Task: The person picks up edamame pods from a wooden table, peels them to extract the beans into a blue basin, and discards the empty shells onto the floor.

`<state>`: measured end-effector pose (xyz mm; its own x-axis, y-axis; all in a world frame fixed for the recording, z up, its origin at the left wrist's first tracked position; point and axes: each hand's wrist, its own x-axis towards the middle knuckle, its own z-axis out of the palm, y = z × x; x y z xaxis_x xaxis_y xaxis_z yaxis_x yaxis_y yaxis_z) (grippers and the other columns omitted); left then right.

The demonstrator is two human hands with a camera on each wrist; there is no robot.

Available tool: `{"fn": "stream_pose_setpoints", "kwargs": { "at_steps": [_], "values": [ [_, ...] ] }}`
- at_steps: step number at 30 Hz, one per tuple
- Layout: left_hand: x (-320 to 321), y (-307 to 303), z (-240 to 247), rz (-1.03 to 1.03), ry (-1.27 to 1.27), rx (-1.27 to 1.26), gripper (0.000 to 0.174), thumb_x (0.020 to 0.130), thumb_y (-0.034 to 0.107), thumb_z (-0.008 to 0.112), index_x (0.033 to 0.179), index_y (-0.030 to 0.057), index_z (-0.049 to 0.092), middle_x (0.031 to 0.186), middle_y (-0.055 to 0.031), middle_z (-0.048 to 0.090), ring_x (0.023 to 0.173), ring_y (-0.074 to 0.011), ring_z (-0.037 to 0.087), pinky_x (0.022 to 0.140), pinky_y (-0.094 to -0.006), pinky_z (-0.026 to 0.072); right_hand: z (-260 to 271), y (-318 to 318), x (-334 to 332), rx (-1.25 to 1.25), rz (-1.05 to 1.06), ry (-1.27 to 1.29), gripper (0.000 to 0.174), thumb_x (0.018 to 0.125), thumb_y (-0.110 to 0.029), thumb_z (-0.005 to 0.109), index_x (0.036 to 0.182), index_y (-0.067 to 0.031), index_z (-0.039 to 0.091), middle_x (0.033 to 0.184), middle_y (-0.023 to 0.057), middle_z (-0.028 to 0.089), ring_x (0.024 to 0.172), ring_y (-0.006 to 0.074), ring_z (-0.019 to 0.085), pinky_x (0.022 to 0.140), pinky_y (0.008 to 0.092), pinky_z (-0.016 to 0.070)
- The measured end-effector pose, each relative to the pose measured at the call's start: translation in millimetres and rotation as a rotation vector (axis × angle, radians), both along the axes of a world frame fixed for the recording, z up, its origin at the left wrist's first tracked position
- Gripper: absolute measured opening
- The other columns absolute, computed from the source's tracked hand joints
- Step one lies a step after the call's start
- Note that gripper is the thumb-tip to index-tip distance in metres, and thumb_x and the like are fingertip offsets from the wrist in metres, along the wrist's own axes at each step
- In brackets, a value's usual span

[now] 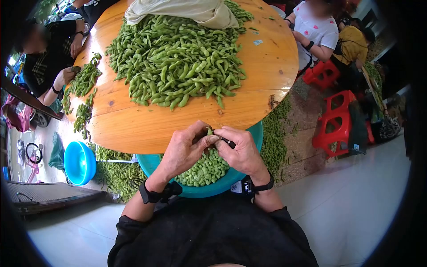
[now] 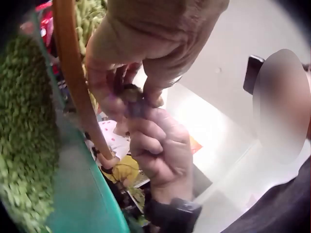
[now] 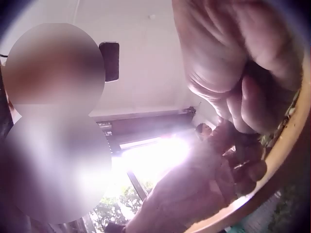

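Observation:
Between the thumb and fingers of my left hand (image 1: 187, 146) a green soybean pod (image 1: 209, 131) is pinched, its tip pointing up. My right hand (image 1: 241, 150) meets it at the fingertips, with a small black object (image 1: 229, 143) gripped between thumb and curled fingers; I cannot tell what kind it is. Both hands are over a teal basin (image 1: 256, 138) holding shelled green beans (image 1: 203, 170). In the left wrist view the fingers of the two hands come together around the pod, blurred. The right wrist view has my right hand (image 3: 233, 53) close up, hiding most of its grip.
A wooden table (image 1: 133, 129) bears a large heap of soybean pods (image 1: 178, 62) under a pale cloth (image 1: 187, 12). An empty blue basin (image 1: 80, 163) stands left, near pods on the floor (image 1: 116, 171). Red stools (image 1: 333, 129) are right. Other people sit around the table.

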<state>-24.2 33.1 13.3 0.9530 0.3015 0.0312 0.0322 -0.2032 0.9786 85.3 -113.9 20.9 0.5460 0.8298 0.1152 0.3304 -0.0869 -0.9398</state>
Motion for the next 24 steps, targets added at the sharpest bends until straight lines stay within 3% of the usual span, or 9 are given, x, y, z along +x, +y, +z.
{"fn": "stream_pose_setpoints", "kwargs": {
  "at_steps": [5,8,10,13,15,17,19,21,24],
  "values": [
    [-3,5,1,-0.009,-0.008,0.444,0.015,0.100,0.012,0.054,0.104,-0.0013,0.059,0.068,-0.0061,0.062,0.058,-0.0115,0.059,0.053,-0.0279,0.0478,-8,-4,4,-0.019,-0.017,0.039,0.020,0.084,-0.003,0.062,0.101,0.0071,0.066,0.084,0.0189,0.067,0.076,0.0289,0.068,0.068,0.0336,0.0507],
    [-3,5,9,-0.050,0.061,0.161,0.019,0.098,0.013,0.055,0.106,-0.0034,0.057,0.058,-0.0136,0.059,0.051,-0.0238,0.060,0.051,-0.0354,0.0476,-4,0,-2,-0.006,-0.066,-0.006,0.019,0.083,-0.002,0.062,0.099,0.0071,0.065,0.084,0.0198,0.066,0.077,0.0330,0.067,0.068,0.0358,0.0513],
    [-1,-1,6,0.028,0.115,-0.271,0.024,0.101,0.016,0.048,0.112,-0.0026,0.058,0.063,-0.0073,0.060,0.052,-0.0156,0.057,0.048,-0.0317,0.0448,-6,7,-12,0.042,-0.117,-0.143,0.019,0.082,0.000,0.062,0.099,0.0067,0.065,0.082,0.0193,0.064,0.076,0.0353,0.066,0.066,0.0378,0.0513],
    [4,-14,-4,0.161,0.050,-0.529,0.028,0.103,0.017,0.043,0.118,-0.0012,0.059,0.070,-0.0011,0.060,0.053,-0.0092,0.052,0.048,-0.0263,0.0424,-13,17,-30,0.100,-0.265,-0.485,0.021,0.082,0.006,0.061,0.102,0.0067,0.063,0.081,0.0166,0.059,0.068,0.0321,0.062,0.060,0.0380,0.0481],
    [4,-28,-4,0.223,0.087,-0.474,0.033,0.100,0.015,0.040,0.117,-0.0043,0.060,0.081,-0.0045,0.063,0.063,-0.0081,0.053,0.056,-0.0220,0.0441,-14,21,-39,0.089,-0.341,-0.556,0.023,0.080,0.007,0.062,0.103,0.0060,0.062,0.083,0.0172,0.056,0.069,0.0376,0.059,0.060,0.0409,0.0480],
    [8,-37,-14,0.370,-0.131,-0.471,0.032,0.098,0.014,0.040,0.113,-0.0049,0.061,0.089,-0.0061,0.063,0.071,-0.0069,0.051,0.064,-0.0212,0.0443,-19,23,-45,0.096,-0.335,-0.567,0.027,0.080,0.008,0.063,0.107,0.0060,0.061,0.086,0.0171,0.054,0.069,0.0360,0.059,0.059,0.0410,0.0475],
    [7,-38,-16,0.384,-0.143,-0.486,0.029,0.096,0.008,0.040,0.113,-0.0021,0.061,0.081,-0.0014,0.058,0.070,-0.0056,0.045,0.063,-0.0198,0.0405,-22,23,-48,0.115,-0.339,-0.578,0.026,0.081,0.008,0.063,0.107,0.0059,0.061,0.087,0.0171,0.053,0.070,0.0351,0.059,0.059,0.0403,0.0474],
    [4,-38,-18,0.345,-0.099,-0.487,0.030,0.095,0.010,0.039,0.104,-0.0079,0.061,0.107,-0.0088,0.064,0.081,-0.0082,0.053,0.074,-0.0225,0.0463,-23,22,-51,0.100,-0.340,-0.565,0.026,0.081,0.007,0.063,0.108,0.0059,0.061,0.087,0.0170,0.053,0.070,0.0345,0.059,0.059,0.0399,0.0477],
    [6,-42,-16,0.372,-0.159,-0.646,0.020,0.091,0.004,0.044,0.099,-0.0088,0.058,0.114,-0.0131,0.062,0.081,-0.0119,0.054,0.071,-0.0255,0.0467,-26,23,-50,0.109,-0.353,-0.567,0.026,0.082,0.007,0.062,0.108,0.0056,0.061,0.087,0.0167,0.053,0.071,0.0335,0.059,0.059,0.0389,0.0482]
  ]
}}
